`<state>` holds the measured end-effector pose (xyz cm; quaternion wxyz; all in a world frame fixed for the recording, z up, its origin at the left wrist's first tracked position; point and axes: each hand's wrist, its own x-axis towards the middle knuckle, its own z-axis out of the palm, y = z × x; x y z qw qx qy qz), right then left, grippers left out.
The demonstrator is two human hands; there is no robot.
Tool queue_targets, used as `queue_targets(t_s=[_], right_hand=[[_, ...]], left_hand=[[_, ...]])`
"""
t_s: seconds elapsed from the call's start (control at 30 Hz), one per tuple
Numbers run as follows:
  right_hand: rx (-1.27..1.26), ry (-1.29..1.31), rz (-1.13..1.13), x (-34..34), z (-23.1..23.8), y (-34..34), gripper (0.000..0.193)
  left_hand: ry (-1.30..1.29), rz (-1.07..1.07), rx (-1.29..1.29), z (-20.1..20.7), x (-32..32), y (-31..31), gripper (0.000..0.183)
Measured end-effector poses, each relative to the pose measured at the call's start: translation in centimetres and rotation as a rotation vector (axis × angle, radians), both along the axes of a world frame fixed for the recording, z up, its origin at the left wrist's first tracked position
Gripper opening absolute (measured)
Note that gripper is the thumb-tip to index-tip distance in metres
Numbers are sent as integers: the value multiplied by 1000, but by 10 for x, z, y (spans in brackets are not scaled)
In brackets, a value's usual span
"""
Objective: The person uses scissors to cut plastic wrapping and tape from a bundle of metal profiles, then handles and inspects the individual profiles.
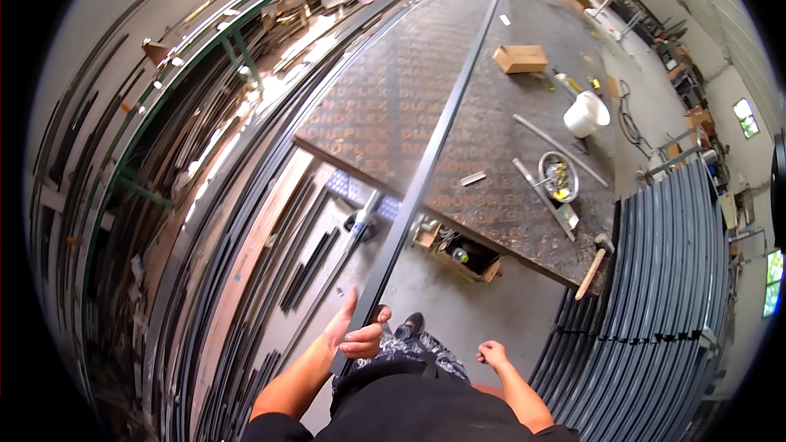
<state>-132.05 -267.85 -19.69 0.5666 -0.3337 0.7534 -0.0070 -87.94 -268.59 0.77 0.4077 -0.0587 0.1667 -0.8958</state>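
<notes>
A long dark grey metal tube (419, 182) runs from my waist away over the brown printed-board table (360, 115). My left hand (359, 346) is closed round its near end, with the thumb up along one side and the fingers curled over the other. The tube crosses the table's near edge and reaches to its far end. Beside my right hip, my right hand (492, 354) hangs in the air in a loose fist. Nothing shows in it, and it touches neither table nor tube.
On the table are a cardboard box (521, 59), a white bucket (583, 115), a round tub of small parts (558, 178) and a hammer (591, 272). Stacked grey tubes (663, 278) stand to the right. A green rack (237, 57) and long bars line the left. An open box (458, 255) sits below.
</notes>
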Motion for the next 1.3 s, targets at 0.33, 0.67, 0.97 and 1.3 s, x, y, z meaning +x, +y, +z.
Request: queue_targets(t_s=[0.33, 0.67, 0.97, 1.3], right_hand=[[-65, -36, -33, 24, 5, 15, 16], [35, 31, -61, 22, -17, 75, 19], [32, -39, -210, 35, -11, 94, 14], [-22, -46, -348, -42, -38, 126, 13]], left_hand=[[-1000, -165, -141, -97, 24, 1, 33], [-2031, -216, -55, -176, 55, 18, 62], [-1708, -271, 164, -168, 60, 9, 68], [-1924, -229, 367, -225, 75, 18, 73]])
